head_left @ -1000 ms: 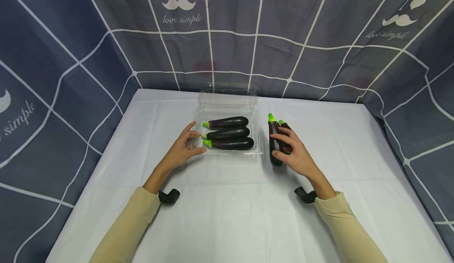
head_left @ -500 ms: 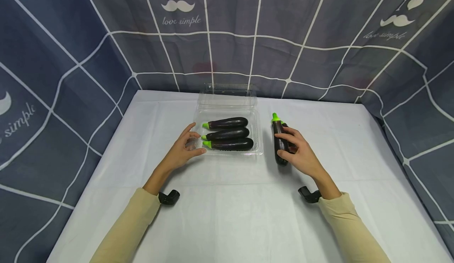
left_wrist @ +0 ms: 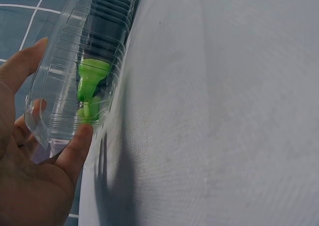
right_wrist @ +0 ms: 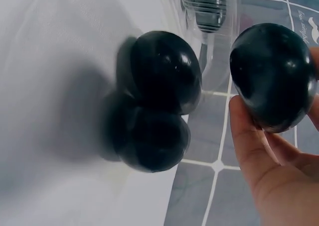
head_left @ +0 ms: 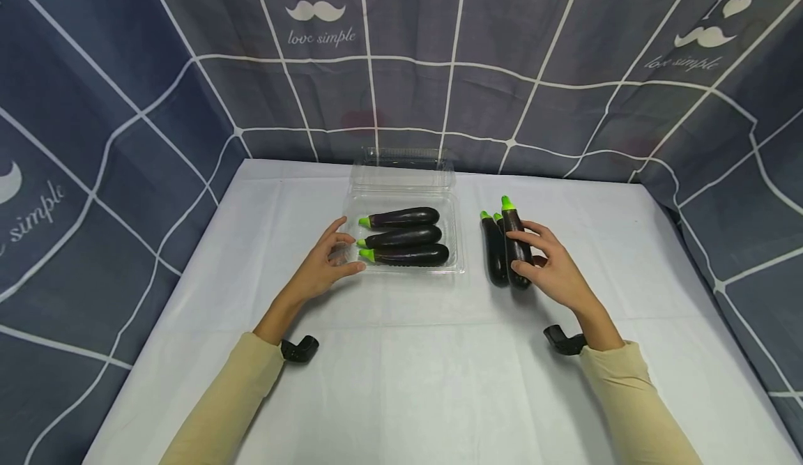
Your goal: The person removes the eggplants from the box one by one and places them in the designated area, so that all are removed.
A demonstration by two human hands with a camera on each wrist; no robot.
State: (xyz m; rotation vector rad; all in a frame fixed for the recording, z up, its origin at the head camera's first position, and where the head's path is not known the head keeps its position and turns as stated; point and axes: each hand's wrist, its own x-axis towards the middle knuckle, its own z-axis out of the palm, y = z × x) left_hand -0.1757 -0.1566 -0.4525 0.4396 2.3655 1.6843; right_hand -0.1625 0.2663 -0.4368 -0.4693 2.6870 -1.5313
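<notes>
My right hand (head_left: pixel 558 270) pinches a dark eggplant (head_left: pixel 514 228) with a green stem, thumb on the near side and fingers on the far side. The right wrist view shows this eggplant (right_wrist: pixel 274 76) raised off the white table, apart from two others. Those two eggplants (head_left: pixel 495 252) lie side by side, the right one mostly hidden. Three more eggplants (head_left: pixel 408 254) lie in a row in a clear plastic clamshell box (head_left: pixel 460 228), stems to the left. My left hand (head_left: pixel 314 266) rests at the box's left end, fingers spread, thumb (left_wrist: pixel 77 154) at its front corner.
The box's lid (head_left: pixel 401 172) stands open at the back, near the dark grid-patterned curtain (head_left: pixel 414 95). Curtain also hangs at both sides of the white-covered table (head_left: pixel 401 381). A black wrist mount (head_left: pixel 300 349) sits at each sleeve.
My right hand has moved to the right with the held eggplant, uncovering the eggplants on the table to its left. My left hand and the box have stayed put.
</notes>
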